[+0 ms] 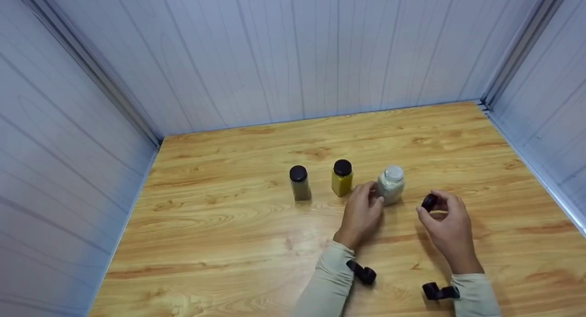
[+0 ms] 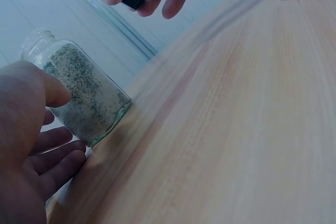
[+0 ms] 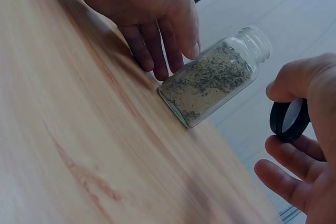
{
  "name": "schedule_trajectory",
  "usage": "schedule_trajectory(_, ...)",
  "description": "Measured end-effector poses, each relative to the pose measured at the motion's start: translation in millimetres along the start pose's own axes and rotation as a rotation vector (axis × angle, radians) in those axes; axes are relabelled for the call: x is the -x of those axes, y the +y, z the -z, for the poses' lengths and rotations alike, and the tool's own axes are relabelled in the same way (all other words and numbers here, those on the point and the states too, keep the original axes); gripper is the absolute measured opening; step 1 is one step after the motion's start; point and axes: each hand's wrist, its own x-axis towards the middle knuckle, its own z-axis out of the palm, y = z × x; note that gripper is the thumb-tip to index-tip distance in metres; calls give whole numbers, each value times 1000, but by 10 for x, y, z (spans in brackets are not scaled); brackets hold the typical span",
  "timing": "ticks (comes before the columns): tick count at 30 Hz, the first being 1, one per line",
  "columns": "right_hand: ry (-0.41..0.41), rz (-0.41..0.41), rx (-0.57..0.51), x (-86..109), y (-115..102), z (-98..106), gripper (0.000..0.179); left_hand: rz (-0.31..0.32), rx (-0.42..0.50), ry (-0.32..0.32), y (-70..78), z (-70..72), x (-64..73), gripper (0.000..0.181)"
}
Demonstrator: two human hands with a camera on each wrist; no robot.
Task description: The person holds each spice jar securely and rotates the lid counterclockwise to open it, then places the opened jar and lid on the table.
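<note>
A clear glass jar of pale, green-flecked dried seasoning stands upright on the table with its threaded mouth uncovered. My left hand is at its left side, holding it lightly between thumb and index finger; the other fingers hang beside the base in the right wrist view. To the right of the jar and apart from it, my right hand pinches a black screw cap between thumb and fingers. The cap's white inner face shows in the right wrist view.
Left of the jar stand two capped jars: one with yellow contents and a narrower one with greyish-brown contents. Both have black lids. The wood-grain table is enclosed by pale panel walls at the back and sides.
</note>
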Motion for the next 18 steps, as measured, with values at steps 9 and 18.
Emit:
schedule_trajectory(9,-55,-42,50,-2,6,0,50,-10,8,-5,0,18,1,39)
schedule_trajectory(18,-97,-38,108,1,46,-26,49,-23,36,31,-3,-2,42,44)
